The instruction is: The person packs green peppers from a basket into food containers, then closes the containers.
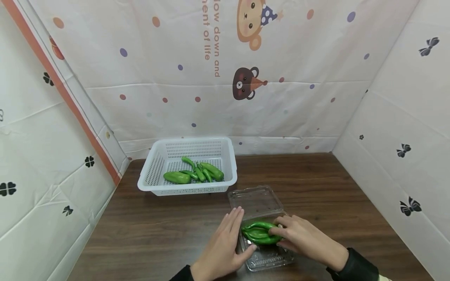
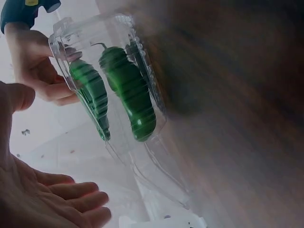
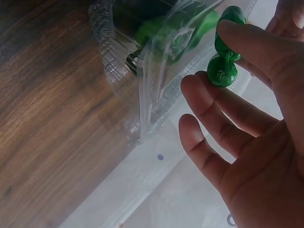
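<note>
A clear plastic clamshell box (image 1: 264,260) lies with its lid folded back on the table, green peppers (image 1: 258,234) in its base. My right hand (image 1: 304,240) is at the box's right side and pinches the end of a long green pepper (image 3: 222,70) between thumb and fingers. In the left wrist view, a thick green pepper (image 2: 127,88) shows through the clear wall beside a second one (image 2: 91,95). My left hand (image 1: 225,246) is along the box's left side, its fingers straight and holding nothing; whether it touches the box I cannot tell.
A white perforated basket (image 1: 190,189) stands at the back left with several green peppers (image 1: 177,177) in it. The clear lid (image 1: 256,201) lies flat behind the box base. Patterned cloth walls (image 1: 281,117) border the wooden table (image 1: 158,234) at the back and sides.
</note>
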A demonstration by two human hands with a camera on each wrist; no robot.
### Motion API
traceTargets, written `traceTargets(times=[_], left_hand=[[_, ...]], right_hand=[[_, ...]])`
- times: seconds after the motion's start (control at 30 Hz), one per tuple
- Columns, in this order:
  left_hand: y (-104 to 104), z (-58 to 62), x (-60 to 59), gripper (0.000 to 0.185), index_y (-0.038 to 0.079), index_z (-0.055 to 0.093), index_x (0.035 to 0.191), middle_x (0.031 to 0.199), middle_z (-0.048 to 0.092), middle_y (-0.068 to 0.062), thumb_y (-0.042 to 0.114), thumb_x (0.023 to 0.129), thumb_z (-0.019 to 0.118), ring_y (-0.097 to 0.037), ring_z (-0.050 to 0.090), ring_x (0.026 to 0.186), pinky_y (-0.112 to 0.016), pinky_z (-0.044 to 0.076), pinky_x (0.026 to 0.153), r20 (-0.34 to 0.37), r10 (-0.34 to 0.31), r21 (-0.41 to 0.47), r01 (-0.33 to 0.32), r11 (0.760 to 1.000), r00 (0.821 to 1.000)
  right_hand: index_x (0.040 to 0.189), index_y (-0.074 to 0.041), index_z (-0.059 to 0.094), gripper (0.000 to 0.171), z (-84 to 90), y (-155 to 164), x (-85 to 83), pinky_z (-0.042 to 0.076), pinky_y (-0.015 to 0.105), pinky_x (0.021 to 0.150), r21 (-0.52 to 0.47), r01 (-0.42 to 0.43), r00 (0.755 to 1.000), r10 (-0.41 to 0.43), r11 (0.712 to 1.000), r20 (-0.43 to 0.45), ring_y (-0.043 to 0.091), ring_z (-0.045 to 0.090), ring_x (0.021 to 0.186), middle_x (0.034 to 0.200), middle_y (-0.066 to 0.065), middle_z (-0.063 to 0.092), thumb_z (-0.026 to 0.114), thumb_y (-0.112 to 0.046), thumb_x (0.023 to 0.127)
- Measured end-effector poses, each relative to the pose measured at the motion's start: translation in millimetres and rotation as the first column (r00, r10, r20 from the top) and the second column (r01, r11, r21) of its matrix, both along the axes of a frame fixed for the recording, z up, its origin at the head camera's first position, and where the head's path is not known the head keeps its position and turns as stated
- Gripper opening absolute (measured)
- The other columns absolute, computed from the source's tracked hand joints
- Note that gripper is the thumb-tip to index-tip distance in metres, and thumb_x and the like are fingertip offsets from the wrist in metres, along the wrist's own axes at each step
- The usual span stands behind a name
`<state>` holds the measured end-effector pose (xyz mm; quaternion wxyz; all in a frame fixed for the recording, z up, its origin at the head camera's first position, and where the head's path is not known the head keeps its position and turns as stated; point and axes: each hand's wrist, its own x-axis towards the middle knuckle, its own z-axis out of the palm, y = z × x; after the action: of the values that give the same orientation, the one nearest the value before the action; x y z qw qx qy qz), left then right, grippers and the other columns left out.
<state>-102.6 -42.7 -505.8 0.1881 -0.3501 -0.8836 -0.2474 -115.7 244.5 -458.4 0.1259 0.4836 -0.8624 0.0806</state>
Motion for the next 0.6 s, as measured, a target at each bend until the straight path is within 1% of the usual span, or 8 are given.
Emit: traceTargets(times=[0.03,0.13,0.27,0.37,0.43,0.6], left_hand=[[0.0,-0.8,0.4,0.094,-0.003,0.027,0.159,0.161,0.037,-0.020,0.058,0.096,0.063,-0.035,0.037,0.148,-0.053,0.038,0.115,0.003,0.004,-0.003,-0.004,1.000,1.000],[-0.4,-2.6,2.1,0.103,-0.003,0.031,0.158,0.159,0.040,-0.020,0.064,0.089,0.068,-0.036,0.040,0.146,-0.054,0.039,0.115,0.044,0.015,-0.017,-0.014,1.000,0.999],[-1.4,-4.5,4.8,0.109,-0.004,0.032,0.157,0.159,0.040,-0.021,0.070,0.085,0.069,-0.035,0.038,0.148,-0.054,0.036,0.117,0.128,0.025,-0.088,-0.014,0.996,0.991],[-2.4,-5.2,5.9,0.108,-0.003,0.033,0.157,0.161,0.038,-0.021,0.073,0.087,0.064,-0.034,0.034,0.150,-0.053,0.032,0.119,0.197,0.032,-0.143,-0.003,0.990,0.980],[-3.1,-5.2,5.9,0.107,-0.003,0.033,0.157,0.162,0.036,-0.020,0.074,0.088,0.062,-0.033,0.032,0.151,-0.053,0.031,0.120,0.235,0.033,-0.162,0.006,0.987,0.971],[-4.9,-6.0,4.0,0.104,0.001,0.031,0.160,0.165,0.032,-0.018,0.075,0.090,0.057,-0.031,0.028,0.153,-0.053,0.028,0.121,0.299,0.027,-0.172,0.026,0.985,0.954]], right_hand=[[0.117,-0.024,0.069,0.049,-0.3,0.0,0.1,0.046,0.024,0.063,0.002,-0.001,1.000,0.001,1.000,0.000,0.006,0.060,0.085,0.108,-0.003,0.064,0.092,-0.020,0.074],[0.116,-0.024,0.069,0.048,-1.7,0.1,0.0,0.047,0.026,0.062,0.015,-0.001,1.000,0.001,1.000,0.001,0.007,0.061,0.086,0.107,-0.002,0.065,0.092,-0.021,0.074],[0.114,-0.024,0.070,0.048,-4.3,-0.5,0.8,0.055,0.032,0.065,0.045,-0.001,1.000,0.000,0.999,0.001,0.010,0.064,0.087,0.109,0.000,0.066,0.093,-0.020,0.072],[0.115,-0.024,0.070,0.048,-6.2,-1.4,2.3,0.058,0.037,0.070,0.063,0.003,1.000,-0.005,0.998,0.018,0.013,0.066,0.089,0.111,0.001,0.066,0.093,-0.020,0.073],[0.116,-0.024,0.070,0.048,-7.1,-2.1,3.2,0.059,0.037,0.071,0.071,0.011,0.999,-0.013,0.997,0.036,0.015,0.067,0.091,0.113,0.001,0.066,0.093,-0.020,0.074],[0.115,-0.025,0.071,0.047,-8.9,-3.9,3.7,0.060,0.040,0.073,0.092,0.030,0.999,-0.034,0.995,0.040,0.017,0.067,0.093,0.114,0.002,0.067,0.092,-0.021,0.074]])
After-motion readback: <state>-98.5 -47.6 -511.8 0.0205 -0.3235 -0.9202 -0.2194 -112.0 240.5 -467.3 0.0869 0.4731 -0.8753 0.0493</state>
